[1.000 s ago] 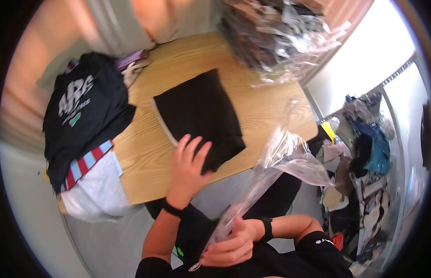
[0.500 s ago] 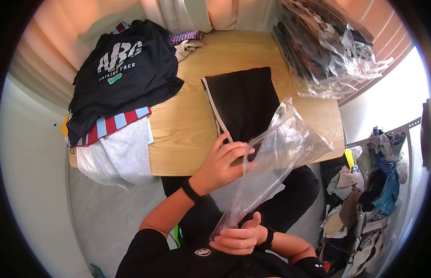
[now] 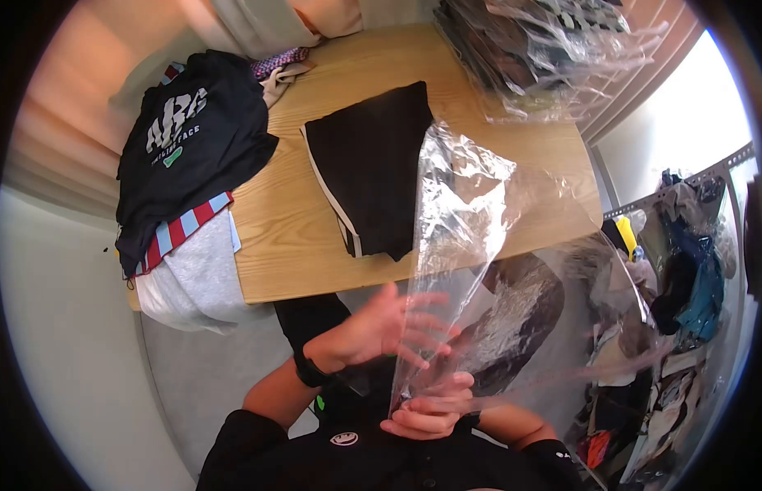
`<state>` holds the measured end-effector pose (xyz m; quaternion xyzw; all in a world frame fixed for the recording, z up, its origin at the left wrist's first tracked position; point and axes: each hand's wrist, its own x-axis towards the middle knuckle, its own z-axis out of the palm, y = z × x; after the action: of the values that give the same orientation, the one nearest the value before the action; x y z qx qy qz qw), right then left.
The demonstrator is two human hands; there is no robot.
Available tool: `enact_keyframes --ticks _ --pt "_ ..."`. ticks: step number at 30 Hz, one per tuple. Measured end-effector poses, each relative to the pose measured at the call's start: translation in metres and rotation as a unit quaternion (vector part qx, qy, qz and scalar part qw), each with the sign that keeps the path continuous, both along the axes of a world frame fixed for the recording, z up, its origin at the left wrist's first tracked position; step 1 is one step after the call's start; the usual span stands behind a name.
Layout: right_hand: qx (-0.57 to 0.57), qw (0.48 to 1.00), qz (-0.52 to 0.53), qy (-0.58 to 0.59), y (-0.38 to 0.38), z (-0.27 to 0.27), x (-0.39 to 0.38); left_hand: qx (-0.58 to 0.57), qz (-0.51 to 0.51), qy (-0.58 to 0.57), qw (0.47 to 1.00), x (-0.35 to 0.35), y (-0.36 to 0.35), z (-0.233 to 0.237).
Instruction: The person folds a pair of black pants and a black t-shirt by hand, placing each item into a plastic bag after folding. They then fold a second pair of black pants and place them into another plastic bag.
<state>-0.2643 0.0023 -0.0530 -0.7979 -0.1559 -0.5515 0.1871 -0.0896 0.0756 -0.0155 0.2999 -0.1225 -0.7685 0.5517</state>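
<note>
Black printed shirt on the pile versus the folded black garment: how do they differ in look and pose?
The printed shirt bears pale lettering and a green mark, whereas the folded garment shows a plain face with a pale edge. The printed shirt lies loosely over striped cloth, while the folded garment lies flat in a neater shape on the table. Both are black cloth.
</note>
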Motion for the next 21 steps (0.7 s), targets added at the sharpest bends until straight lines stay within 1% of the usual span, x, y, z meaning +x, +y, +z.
enact_keyframes --ticks 1,2,3,4,5,6,7,8,10,11,13,14,15,16,17,18,20,21 --pt "-0.007 0.999 0.026 0.029 -0.003 0.001 -0.003 -0.043 0.037 0.008 0.998 0.0 -0.001 0.006" --pt "-0.005 0.999 0.025 0.029 -0.004 0.0 -0.004 -0.088 0.075 0.013 0.993 -0.001 -0.002 0.012" --pt "-0.007 0.999 0.022 0.029 -0.004 -0.002 -0.004 -0.041 0.096 -0.107 0.989 -0.003 -0.002 0.016" --pt "-0.009 0.999 0.02 0.027 -0.005 -0.003 -0.004 -0.039 0.097 -0.11 0.988 -0.006 -0.002 0.027" --pt "-0.007 0.999 0.023 0.024 -0.006 -0.004 -0.003 -0.037 0.115 -0.222 0.968 -0.011 -0.001 0.041" --pt "0.005 0.999 0.041 0.035 -0.007 -0.005 -0.003 -0.031 0.132 -0.331 0.934 -0.013 0.001 0.049" --pt "0.016 0.997 0.06 0.046 -0.008 -0.006 -0.003 -0.046 0.153 -0.299 0.941 -0.008 0.006 0.051" --pt "0.019 0.997 0.066 0.042 -0.009 -0.008 -0.001 -0.042 0.158 -0.304 0.938 -0.003 0.01 0.054" --pt "0.085 0.99 0.095 0.067 -0.01 -0.009 0.001 -0.082 0.247 -0.368 0.892 0.007 0.019 0.059" --pt "0.109 0.989 0.093 0.028 -0.008 -0.01 0.007 -0.076 0.301 -0.402 0.861 0.015 0.024 0.058" --pt "0.114 0.986 0.113 0.038 -0.017 -0.003 0.011 -0.028 0.399 -0.396 0.827 0.035 0.026 0.066" --pt "0.118 0.983 0.13 0.049 -0.022 0.003 0.014 -0.014 0.419 -0.399 0.815 0.048 0.026 0.07" --pt "0.165 0.972 0.16 0.055 -0.03 0.013 0.018 0.001 0.439 -0.401 0.804 0.061 0.026 0.073" --pt "0.234 0.959 0.155 0.045 -0.032 0.027 0.027 0.012 0.455 -0.406 0.792 0.077 0.028 0.074" --pt "0.244 0.949 0.177 0.096 -0.045 0.049 0.027 0.026 0.47 -0.41 0.781 0.093 0.031 0.072" --pt "0.253 0.936 0.196 0.145 -0.058 0.075 0.027 0.029 0.468 -0.409 0.783 0.111 0.034 0.069" --pt "0.243 0.942 0.153 0.173 -0.07 0.128 0.026 0.053 0.491 -0.395 0.775 0.146 0.04 0.059" --pt "0.215 0.955 0.138 0.153 -0.073 0.149 0.029 0.056 0.488 -0.394 0.777 0.16 0.041 0.054"
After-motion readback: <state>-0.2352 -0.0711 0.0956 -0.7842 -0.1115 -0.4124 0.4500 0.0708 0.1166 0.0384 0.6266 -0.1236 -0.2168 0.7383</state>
